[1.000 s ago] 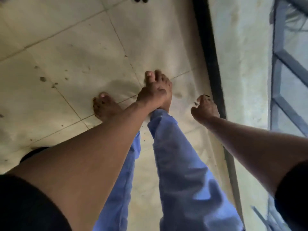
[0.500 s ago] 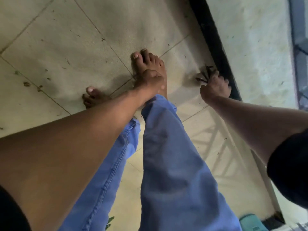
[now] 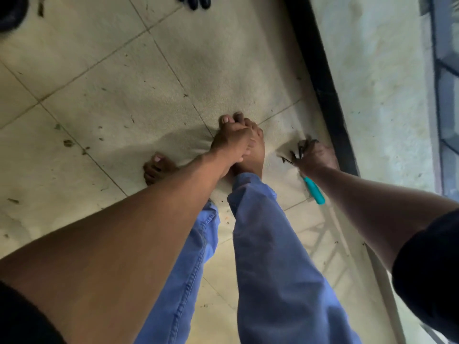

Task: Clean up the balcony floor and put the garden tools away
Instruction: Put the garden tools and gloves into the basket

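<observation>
Pale beige square-tiled floor (image 3: 104,100), dark grout lines, scattered brown debris specks. Black skirting strip (image 3: 320,70) along right edge. Mottled whitish plastered wall (image 3: 377,83). Blue-grey metal window frame (image 3: 437,70) far right, daylight entering.

**Balcony floor layout**

Right hand (image 3: 316,157) near the dark kerb strip (image 3: 320,78), on the strip's left; hand rake (image 3: 314,189) in it, tines ahead, handle trailing back. Left hand (image 3: 232,142) hangs over the forward foot (image 3: 250,157). Gloves (image 3: 197,2) on floor (image 3: 119,95), far ahead. Railing (image 3: 444,95) right of the wall.

A home balcony: soiled tiled floor (image 3: 129,100), low parapet wall (image 3: 387,95), metal railing (image 3: 444,70).
</observation>
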A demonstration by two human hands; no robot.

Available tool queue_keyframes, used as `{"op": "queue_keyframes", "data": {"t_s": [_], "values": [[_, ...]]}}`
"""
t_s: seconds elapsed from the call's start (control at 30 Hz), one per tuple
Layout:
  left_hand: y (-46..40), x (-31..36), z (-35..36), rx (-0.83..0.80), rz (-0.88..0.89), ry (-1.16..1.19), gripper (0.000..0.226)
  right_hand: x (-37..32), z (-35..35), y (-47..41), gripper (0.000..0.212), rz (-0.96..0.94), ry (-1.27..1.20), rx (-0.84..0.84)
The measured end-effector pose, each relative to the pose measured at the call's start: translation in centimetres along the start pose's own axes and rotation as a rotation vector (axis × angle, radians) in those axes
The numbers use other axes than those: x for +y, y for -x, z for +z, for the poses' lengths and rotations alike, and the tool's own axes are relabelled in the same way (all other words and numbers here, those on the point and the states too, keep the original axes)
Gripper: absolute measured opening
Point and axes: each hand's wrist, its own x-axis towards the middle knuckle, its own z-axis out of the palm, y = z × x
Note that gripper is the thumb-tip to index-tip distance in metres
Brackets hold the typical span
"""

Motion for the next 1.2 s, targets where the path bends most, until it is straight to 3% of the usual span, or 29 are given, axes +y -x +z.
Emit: {"op": "queue_keyframes", "data": {"t_s": [0.2, 0.37, 0.43, 0.6, 0.73, 0.83, 0.93, 1.03, 1.2], "values": [[0.2, -0.2, -3.0, 0.053, 0.025, 0.088, 0.025, -3.3, -0.1, 0.1, 0.041, 0.031, 0.021, 0.023], [1.3, -1.2, -4.4, 0.072, 0.002, 0.154, 0.012, -6.1, -2.7, 1.2, 0.007, -0.159, 0.105, 0.082], [2.3, -1.2, -4.7, 0.060, -0.007, 0.180, 0.010, -8.3, -4.8, 2.0, 0.011, -0.248, 0.112, 0.102], [5.5, 1.3, -6.3, 0.084, 0.101, 0.188, 0.018, -16.3, -11.3, 4.0, 0.013, -0.492, -0.147, 0.155], [6.6, 3.7, -8.4, 0.154, 0.194, 0.104, 0.063, -23.1, -14.8, 6.2, 0.028, -0.592, -0.357, -0.008], [7.2, 5.6, -10.7, 0.220, 0.252, -0.003, 0.043, -27.9, -15.9, 7.9, 0.036, -0.606, -0.509, -0.174], [6.6, 6.7, -12.9, 0.326, 0.254, 0.042, 0.032, -32.2, -16.1, 9.3, 0.044, -0.620, -0.567, -0.329], [5.4, 6.8, -15.6, 0.485, 0.233, 0.024, 0.027, -36.0, -15.7, 9.4, 0.047, -0.688, -0.461, -0.377], [3.0, 4.1, -19.4, 0.629, 0.137, 0.151, 0.029, -41.6, -14.1, 7.9, 0.052, -1.054, 0.133, 0.018]]}}
